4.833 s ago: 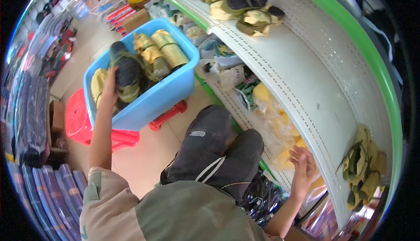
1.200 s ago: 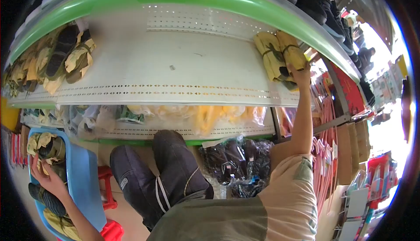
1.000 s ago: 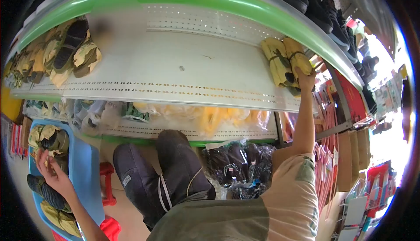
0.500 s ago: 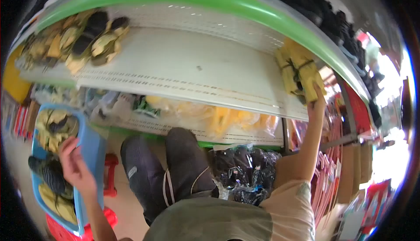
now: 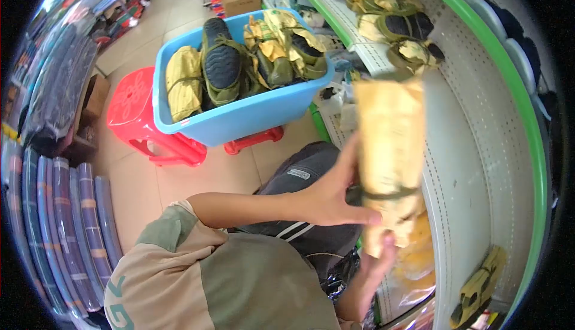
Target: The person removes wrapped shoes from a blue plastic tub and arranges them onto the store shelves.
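A paper-wrapped bundle [image 5: 390, 150], tied with a dark cord, stands upright between my hands in front of the white shelf [image 5: 458, 180]. My left hand [image 5: 335, 195] grips its left side, with the thumb near the cord. At the lower end my right hand [image 5: 376, 264] holds it, slightly blurred. Another wrapped bundle [image 5: 479, 285] lies at the near right end of the shelf. The blue bin [image 5: 245, 117] holds a yellow wrapped bundle [image 5: 184, 84], a dark-soled shoe [image 5: 221, 63] and more partly wrapped shoes [image 5: 269, 48].
Red stools [image 5: 135, 99] support the bin. More wrapped shoes [image 5: 401, 24] lie at the shelf's far end. Yellow items in clear plastic [image 5: 419, 264] are on the lower shelf. Rolled goods in plastic [image 5: 66, 216] stand at the left, with a cardboard box [image 5: 242, 3] beyond the bin.
The view has swung left. My right hand has brought one bundle off the shelf's right end, leaving the other there. My left hand has left the bin and taken hold of the bundle.
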Available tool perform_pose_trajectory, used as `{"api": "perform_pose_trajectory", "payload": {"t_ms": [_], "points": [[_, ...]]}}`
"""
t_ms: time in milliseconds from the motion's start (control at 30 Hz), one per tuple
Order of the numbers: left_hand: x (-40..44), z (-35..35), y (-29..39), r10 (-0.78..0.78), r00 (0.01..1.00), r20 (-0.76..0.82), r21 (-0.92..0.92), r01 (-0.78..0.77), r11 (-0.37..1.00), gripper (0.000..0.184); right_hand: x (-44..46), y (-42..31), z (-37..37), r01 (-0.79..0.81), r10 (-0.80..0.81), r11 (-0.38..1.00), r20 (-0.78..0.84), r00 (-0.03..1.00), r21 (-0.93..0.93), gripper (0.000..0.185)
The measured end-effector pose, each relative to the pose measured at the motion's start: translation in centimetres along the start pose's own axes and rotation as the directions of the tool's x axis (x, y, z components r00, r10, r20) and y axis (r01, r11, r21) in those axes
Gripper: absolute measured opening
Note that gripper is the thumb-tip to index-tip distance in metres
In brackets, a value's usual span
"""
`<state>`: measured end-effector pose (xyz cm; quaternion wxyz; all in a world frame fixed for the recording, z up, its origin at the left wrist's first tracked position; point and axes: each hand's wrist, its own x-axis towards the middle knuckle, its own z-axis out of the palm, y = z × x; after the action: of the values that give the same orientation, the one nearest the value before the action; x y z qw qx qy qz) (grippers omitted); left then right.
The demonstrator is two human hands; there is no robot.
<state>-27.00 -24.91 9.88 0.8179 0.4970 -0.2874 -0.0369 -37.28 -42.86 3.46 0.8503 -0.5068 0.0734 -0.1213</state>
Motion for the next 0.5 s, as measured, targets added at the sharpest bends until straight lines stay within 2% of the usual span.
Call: {"api": "perform_pose_trajectory", "payload": {"t_ms": [33, 67, 100, 133, 200, 233, 267, 333, 433, 500], "points": [[-0.5, -0.9, 0.6, 0.006, 0.993, -0.117, 0.166, 0.013, 0.986, 0.11, 1.0, 0.8, 1.6, 0.058, -0.038, 0.982, 0.115, 0.993, -0.18, 0.096], [-0.8, -1.5, 1.5, -0.023, 0.967, -0.255, 0.1, 0.05, 0.994, 0.089, 1.6, -0.8, 7.1, 0.101, -0.072, 0.982, 0.183, 0.98, -0.156, 0.105], [-0.9, -2.3, 2.7, -0.014, 0.931, -0.365, 0.076, 0.045, 0.996, 0.079, 2.2, -0.7, 8.9, 0.122, -0.085, 0.986, 0.281, 0.956, -0.116, 0.109], [-0.8, -3.4, 4.1, -0.006, 0.886, -0.464, 0.052, 0.034, 0.998, 0.07, 2.8, -0.4, 9.0, 0.13, -0.055, 0.978, 0.407, 0.912, -0.16, 0.106], [-0.6, -6.6, 6.9, -0.045, 0.854, -0.518, 0.002, 0.054, 0.999, 0.061, 3.6, 1.1, 8.7, 0.139, 0.002, 0.969, 0.569, 0.823, -0.205, 0.096], [-0.9, -8.7, 7.6, 0.048, 0.78, -0.624, 0.163, 0.07, 0.984, 0.058, 3.8, 0.2, 9.0, 0.167, 0.014, 0.953, 0.589, 0.808, -0.252, 0.088], [-1.2, -10.9, 8.3, 0.158, 0.696, -0.701, 0.316, 0.104, 0.943, 0.056, 3.9, 0.4, 8.5, 0.173, 0.005, 0.95, 0.569, 0.822, -0.258, 0.081], [-1.4, -15.3, 11.3, 0.239, 0.658, -0.714, 0.409, 0.116, 0.905, 0.054, 4.2, 0.8, 6.0, 0.059, 0.083, 0.965, 0.513, 0.854, -0.254, 0.068], [-1.1, -19.9, 16.7, 0.257, 0.674, -0.692, 0.585, 0.316, 0.747, 0.053, 4.4, 0.5, 1.8, 0.041, 0.138, 0.9, 0.372, 0.918, -0.434, 0.055], [-0.6, -22.1, 18.8, 0.209, 0.686, -0.697, 0.584, 0.374, 0.72, 0.055, 4.3, 0.0, -0.8, 0.016, 0.14, 0.869, 0.276, 0.951, -0.494, 0.051]]}}
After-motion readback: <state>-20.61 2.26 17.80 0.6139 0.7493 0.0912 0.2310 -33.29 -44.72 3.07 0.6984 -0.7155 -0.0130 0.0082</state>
